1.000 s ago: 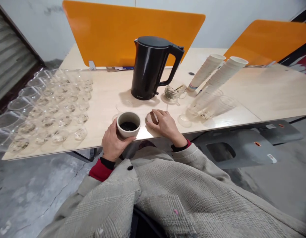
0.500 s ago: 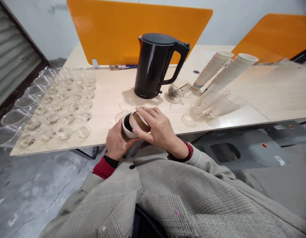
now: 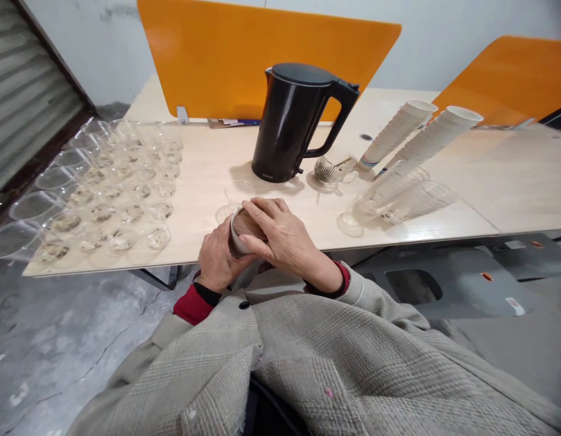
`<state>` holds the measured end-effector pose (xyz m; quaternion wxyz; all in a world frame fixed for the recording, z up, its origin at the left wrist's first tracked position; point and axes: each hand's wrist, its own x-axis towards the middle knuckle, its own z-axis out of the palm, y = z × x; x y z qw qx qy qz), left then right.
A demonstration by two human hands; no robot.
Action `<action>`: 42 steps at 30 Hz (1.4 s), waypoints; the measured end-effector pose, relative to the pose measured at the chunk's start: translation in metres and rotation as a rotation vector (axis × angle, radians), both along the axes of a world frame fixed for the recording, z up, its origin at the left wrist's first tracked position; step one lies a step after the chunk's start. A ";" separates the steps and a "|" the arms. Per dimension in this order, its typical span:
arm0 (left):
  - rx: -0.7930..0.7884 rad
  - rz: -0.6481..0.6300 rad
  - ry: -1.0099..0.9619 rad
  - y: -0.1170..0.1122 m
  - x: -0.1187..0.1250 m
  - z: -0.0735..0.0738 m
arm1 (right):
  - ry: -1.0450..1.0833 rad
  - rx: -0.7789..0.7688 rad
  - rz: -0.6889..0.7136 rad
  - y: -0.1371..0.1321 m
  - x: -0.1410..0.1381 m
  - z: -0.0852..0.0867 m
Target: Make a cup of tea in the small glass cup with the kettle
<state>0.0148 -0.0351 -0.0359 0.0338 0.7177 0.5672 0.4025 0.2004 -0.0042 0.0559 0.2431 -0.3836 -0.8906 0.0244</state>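
Lid (image 3: 250,223) now atop cup (image 3: 237,243), nr blk "SUPOR" kettle (image 3: 285,124).

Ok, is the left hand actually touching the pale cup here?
Touching. The head view shows the left hand curled against the side of the pale cup, with no gap visible between them.

Wood-grained lid (image 3: 248,223); smooth cup (image 3: 238,244), perhaps ceramic; glossy kettle (image 3: 284,130); rough woven coat (image 3: 307,333).

the right hand (image 3: 284,236) hides part of the wooden lid (image 3: 247,224) and the cup (image 3: 238,244).
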 end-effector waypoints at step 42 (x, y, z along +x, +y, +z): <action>-0.148 -0.061 -0.240 0.055 -0.030 -0.007 | 0.080 0.050 -0.158 0.210 -0.064 0.022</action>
